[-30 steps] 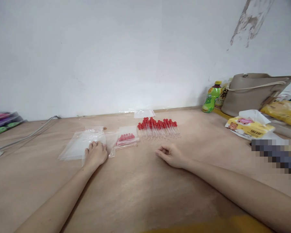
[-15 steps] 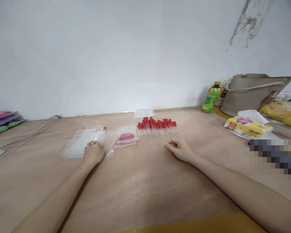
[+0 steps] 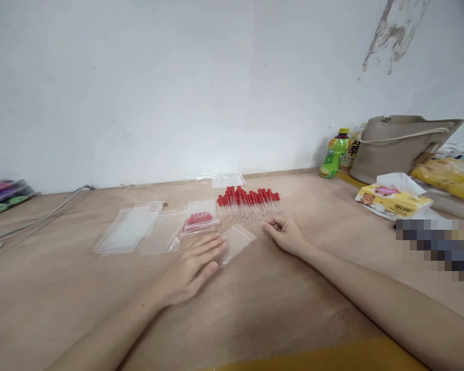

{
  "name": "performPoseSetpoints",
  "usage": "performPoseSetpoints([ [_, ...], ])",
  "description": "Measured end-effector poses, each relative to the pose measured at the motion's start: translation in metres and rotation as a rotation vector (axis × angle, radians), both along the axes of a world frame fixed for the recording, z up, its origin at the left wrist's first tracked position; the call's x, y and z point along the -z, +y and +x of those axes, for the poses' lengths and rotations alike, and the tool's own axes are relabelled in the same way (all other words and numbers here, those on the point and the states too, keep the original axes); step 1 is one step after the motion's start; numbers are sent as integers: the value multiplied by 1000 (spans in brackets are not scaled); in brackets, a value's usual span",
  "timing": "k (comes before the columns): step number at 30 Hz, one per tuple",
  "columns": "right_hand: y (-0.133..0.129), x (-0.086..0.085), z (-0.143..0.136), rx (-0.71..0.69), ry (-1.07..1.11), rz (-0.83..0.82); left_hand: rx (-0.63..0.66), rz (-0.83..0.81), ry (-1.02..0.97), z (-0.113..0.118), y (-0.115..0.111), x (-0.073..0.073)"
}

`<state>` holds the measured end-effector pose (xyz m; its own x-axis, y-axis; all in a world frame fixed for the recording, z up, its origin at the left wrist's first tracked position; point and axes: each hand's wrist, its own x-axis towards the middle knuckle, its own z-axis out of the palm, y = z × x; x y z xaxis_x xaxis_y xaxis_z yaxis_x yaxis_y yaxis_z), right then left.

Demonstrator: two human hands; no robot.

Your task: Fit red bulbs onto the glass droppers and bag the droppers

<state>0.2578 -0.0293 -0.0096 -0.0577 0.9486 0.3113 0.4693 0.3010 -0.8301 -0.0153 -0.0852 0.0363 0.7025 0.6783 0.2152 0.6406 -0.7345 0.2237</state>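
Observation:
My left hand [image 3: 193,270] is over the middle of the table, fingers stretched forward and thumb below them. At its fingertips is a clear zip bag [image 3: 239,241], lying slantwise toward the right; the fingers partly hide the grip on it. My right hand [image 3: 286,234] rests on the table with curled fingers, thumb and forefinger together; whether anything is between them I cannot make out. Just beyond it lies a row of clear droppers with red bulbs [image 3: 249,198]. Filled zip bags with red bulbs showing [image 3: 199,218] lie stacked beyond my left hand.
Flat clear zip bags [image 3: 123,232] lie at the left, another bag [image 3: 228,181] by the wall. A grey cable [image 3: 58,210] and colourful packets [image 3: 5,196] are far left. At the right stand a green bottle [image 3: 333,155], a grey bag [image 3: 394,149] and a tissue pack [image 3: 396,198].
My left hand has moved right from the flat bags to the middle, and a clear zip bag has come with it. My right hand has stayed by the droppers.

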Motion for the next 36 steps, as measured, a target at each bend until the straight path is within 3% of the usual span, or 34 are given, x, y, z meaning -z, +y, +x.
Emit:
performPoseSetpoints([
  [4, 2, -4, 3, 58, -69, 70, -11, -9, -25, 11, 0, 14],
  [8, 18, -18, 10, 93, -265, 165, 33, -72, -4, 9, 8, 15],
  [13, 57, -31, 3, 196, -367, 72, 95, -77, 41, 9, 6, 8],
  [19, 87, -29, -20, 308, -405, -7, 56, -69, -71, 9, 3, 13],
  [29, 94, -31, -35, 405, -406, -123, 82, -86, -124, 9, 4, 15],
  [36, 81, -48, -22, 317, -266, -161, 99, -105, -104, 8, 6, 18],
])
